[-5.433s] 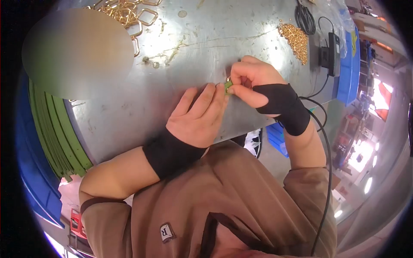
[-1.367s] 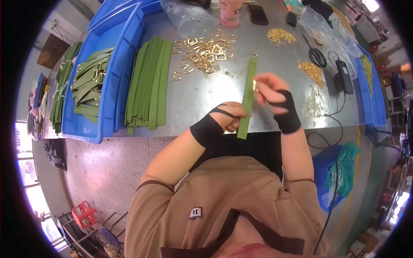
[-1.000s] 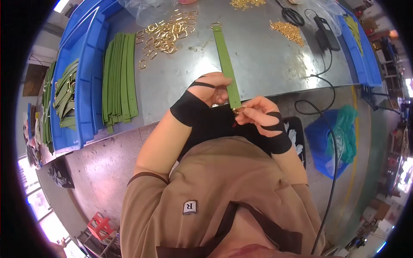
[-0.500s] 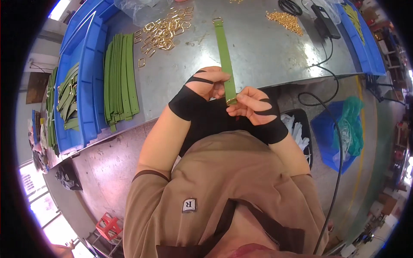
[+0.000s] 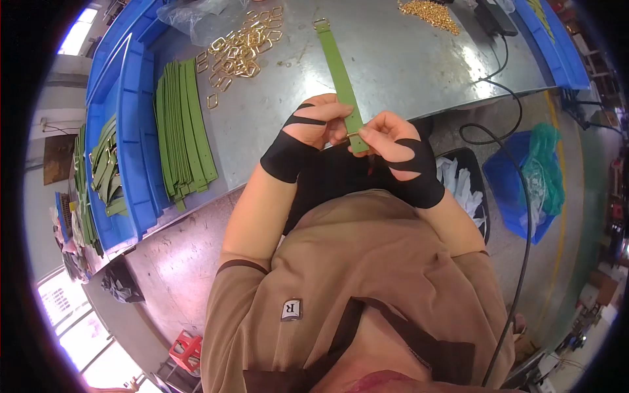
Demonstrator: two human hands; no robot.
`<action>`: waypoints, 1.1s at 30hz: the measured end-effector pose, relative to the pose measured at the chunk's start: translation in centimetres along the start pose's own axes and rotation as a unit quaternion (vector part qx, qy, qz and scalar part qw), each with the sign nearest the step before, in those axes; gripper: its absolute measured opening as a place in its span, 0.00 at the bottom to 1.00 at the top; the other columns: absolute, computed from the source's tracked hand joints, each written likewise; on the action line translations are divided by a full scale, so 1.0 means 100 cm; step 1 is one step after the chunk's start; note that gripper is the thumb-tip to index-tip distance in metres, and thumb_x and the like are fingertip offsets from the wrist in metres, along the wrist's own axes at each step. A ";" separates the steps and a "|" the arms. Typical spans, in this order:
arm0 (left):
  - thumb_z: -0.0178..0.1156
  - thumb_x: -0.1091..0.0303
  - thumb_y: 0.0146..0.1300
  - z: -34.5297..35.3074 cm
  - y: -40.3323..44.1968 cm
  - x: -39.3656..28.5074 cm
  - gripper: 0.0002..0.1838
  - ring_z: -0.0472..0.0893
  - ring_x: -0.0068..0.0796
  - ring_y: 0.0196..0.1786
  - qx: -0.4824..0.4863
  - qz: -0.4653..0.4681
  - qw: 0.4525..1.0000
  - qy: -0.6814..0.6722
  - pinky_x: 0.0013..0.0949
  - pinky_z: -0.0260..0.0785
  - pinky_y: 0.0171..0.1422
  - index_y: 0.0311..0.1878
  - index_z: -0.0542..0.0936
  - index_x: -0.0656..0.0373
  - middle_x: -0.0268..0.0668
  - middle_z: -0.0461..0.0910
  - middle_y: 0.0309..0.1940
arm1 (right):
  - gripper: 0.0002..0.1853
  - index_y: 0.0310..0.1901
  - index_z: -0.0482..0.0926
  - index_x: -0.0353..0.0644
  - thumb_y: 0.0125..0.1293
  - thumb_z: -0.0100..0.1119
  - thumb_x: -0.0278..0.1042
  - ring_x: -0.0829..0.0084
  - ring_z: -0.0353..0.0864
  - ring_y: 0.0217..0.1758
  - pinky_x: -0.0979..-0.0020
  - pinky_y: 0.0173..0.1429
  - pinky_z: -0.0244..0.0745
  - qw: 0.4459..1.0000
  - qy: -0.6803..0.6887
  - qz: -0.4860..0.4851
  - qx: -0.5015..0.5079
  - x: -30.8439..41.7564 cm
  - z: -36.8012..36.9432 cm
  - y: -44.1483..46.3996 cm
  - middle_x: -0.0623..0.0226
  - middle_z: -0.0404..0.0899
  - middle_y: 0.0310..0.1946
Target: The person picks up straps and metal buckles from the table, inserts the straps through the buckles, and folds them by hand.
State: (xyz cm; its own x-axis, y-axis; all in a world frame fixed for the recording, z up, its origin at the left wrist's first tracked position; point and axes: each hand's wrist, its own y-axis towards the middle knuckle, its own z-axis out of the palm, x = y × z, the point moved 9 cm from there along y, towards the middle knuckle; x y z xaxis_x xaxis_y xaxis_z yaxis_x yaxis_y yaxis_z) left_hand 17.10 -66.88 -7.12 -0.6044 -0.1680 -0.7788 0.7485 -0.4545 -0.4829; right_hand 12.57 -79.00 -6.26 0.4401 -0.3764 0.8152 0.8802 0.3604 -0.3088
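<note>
A green strap runs from the tabletop to my hands at the table's front edge. At its far end is a metal ring. My left hand pinches the strap from the left, a little above its near end. With thumb and fingers, my right hand grips the near end, where a gold ring lies across the strap. Both hands wear black wrist wraps, and they are close together.
Gold rings lie in a pile on the metal table. Green straps are stacked beside a blue bin. Small gold pieces form a heap at the back right. A black cable hangs on the right.
Over the last second, the gold ring has moved from the strap's near tip to a place slightly up the strap. My right hand has shifted up toward my left hand.
</note>
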 end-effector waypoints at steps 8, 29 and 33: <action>0.60 0.68 0.67 -0.005 0.002 0.005 0.09 0.60 0.17 0.17 -0.001 -0.010 0.998 -0.070 0.25 0.49 0.23 0.33 0.73 0.59 0.27 0.66 0.17 | 0.18 0.44 0.80 0.44 0.51 0.67 0.15 0.68 0.81 0.36 0.72 0.40 0.76 0.784 -0.503 -0.364 0.005 0.042 0.015 -0.024 0.62 0.74 0.50; 0.61 0.64 0.68 -0.006 -0.003 0.003 0.10 0.67 0.18 0.22 -0.046 0.040 0.998 0.013 0.24 0.56 0.26 0.34 0.75 0.60 0.29 0.72 0.21 | 0.06 0.35 0.76 0.38 0.68 0.63 0.29 0.84 0.74 0.29 0.79 0.34 0.69 0.961 -0.262 -0.063 -0.062 0.017 -0.011 0.037 0.73 0.77 0.28; 0.61 0.65 0.69 -0.011 0.000 0.005 0.09 0.69 0.18 0.23 -0.049 0.043 0.998 -0.005 0.23 0.58 0.28 0.36 0.77 0.60 0.29 0.74 0.23 | 0.05 0.38 0.77 0.38 0.69 0.62 0.29 0.84 0.75 0.29 0.79 0.34 0.70 0.992 -0.103 -0.051 -0.058 0.018 -0.005 0.030 0.72 0.78 0.30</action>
State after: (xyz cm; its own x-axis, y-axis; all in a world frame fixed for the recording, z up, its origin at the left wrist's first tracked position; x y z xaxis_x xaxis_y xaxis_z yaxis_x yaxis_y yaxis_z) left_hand 17.06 -65.98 -7.97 -0.5395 -0.2111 -0.8151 0.8202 -0.3508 -0.4520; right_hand 16.10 -78.98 -5.99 0.3122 -0.2184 0.9246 0.9380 0.2250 -0.2636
